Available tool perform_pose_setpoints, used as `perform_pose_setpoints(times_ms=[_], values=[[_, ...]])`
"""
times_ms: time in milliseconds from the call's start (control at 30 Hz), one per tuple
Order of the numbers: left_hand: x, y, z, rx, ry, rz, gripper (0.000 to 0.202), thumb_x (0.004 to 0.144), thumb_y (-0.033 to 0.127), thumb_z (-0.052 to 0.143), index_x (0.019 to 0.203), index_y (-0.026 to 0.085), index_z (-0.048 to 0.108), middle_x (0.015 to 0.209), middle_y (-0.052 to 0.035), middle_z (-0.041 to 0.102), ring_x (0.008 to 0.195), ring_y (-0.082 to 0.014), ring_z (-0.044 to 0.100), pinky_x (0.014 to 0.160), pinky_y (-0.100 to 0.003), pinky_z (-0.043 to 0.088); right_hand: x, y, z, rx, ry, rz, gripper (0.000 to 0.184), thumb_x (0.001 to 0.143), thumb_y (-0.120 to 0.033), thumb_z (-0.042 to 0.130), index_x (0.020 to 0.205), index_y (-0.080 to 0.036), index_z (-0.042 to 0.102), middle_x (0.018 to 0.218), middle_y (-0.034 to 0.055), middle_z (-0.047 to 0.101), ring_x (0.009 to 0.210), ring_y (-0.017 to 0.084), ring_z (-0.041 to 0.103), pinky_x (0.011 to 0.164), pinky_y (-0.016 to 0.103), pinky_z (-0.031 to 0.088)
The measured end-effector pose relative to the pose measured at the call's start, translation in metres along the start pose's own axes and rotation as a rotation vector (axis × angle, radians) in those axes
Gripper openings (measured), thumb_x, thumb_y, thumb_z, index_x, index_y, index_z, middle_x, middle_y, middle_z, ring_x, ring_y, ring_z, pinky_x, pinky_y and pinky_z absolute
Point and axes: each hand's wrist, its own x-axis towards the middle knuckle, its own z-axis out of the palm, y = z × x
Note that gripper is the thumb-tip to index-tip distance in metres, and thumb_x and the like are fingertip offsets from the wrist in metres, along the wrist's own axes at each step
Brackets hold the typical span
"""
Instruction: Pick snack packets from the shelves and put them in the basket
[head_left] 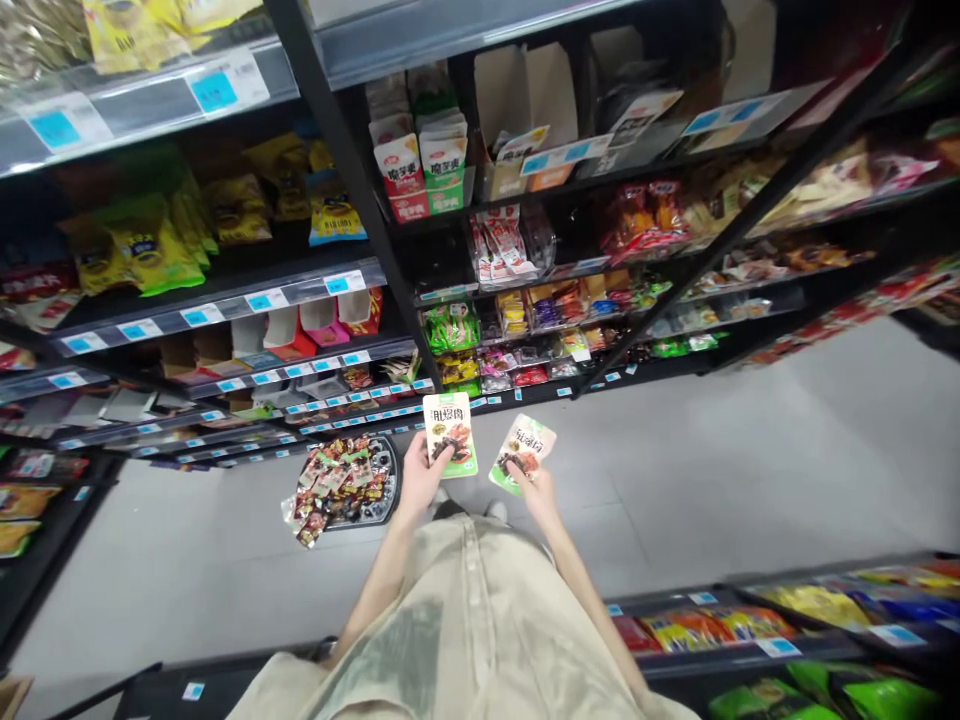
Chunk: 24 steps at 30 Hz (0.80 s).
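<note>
My left hand (422, 477) is closed on a white and green snack packet (449, 433), held upright in front of me. My right hand (534, 487) grips a second, similar packet (523, 452), tilted to the right. Both packets show a brown meat picture and dark lettering. They hang above the grey floor, just before the lowest shelves. Below my left hand a dark basket (384, 492) on the floor is heaped with several red snack packets (334, 487).
Black store shelving (352, 175) with blue price tags fills the view ahead, stocked with yellow, red and green snack bags. Another shelf row (787, 630) with packets runs behind me at lower right. A grey tiled aisle (750, 470) lies between.
</note>
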Motion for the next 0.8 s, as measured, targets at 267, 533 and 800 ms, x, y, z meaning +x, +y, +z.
perform_pose_setpoints(times_ms=[267, 533, 800], values=[[0.003, -0.005, 0.01, -0.037, -0.07, 0.001, 0.057, 0.078, 0.051, 0.079, 0.12, 0.02, 0.056, 0.112, -0.0105, 0.077, 0.1, -0.028, 0.076, 0.087, -0.04, 0.062, -0.007, -0.004, -0.014, 0.073, 0.033, 0.043, 0.056, 0.07, -0.064, 0.079, 0.095, -0.013, 0.076, 0.099, 0.0137, 0.08, 0.094, 0.031, 0.074, 0.086, 0.04, 0.059], [0.008, -0.018, 0.019, -0.017, -0.116, 0.011, 0.057, 0.081, 0.05, 0.077, 0.125, 0.02, 0.057, 0.115, -0.0101, 0.076, 0.102, -0.0274, 0.075, 0.091, -0.04, 0.06, -0.009, 0.0, -0.02, 0.178, 0.113, 0.123, 0.075, 0.073, -0.08, 0.067, 0.105, -0.013, 0.072, 0.109, 0.0158, 0.078, 0.101, 0.032, 0.074, 0.073, 0.033, 0.062], [0.005, -0.021, 0.032, -0.032, -0.163, 0.016, 0.058, 0.083, 0.049, 0.076, 0.129, 0.02, 0.056, 0.124, -0.012, 0.072, 0.111, -0.0288, 0.071, 0.096, -0.041, 0.057, -0.007, -0.004, -0.023, 0.171, 0.109, 0.103, 0.07, 0.073, -0.079, 0.068, 0.096, -0.013, 0.073, 0.094, 0.0118, 0.078, 0.087, 0.027, 0.074, 0.069, 0.03, 0.06]])
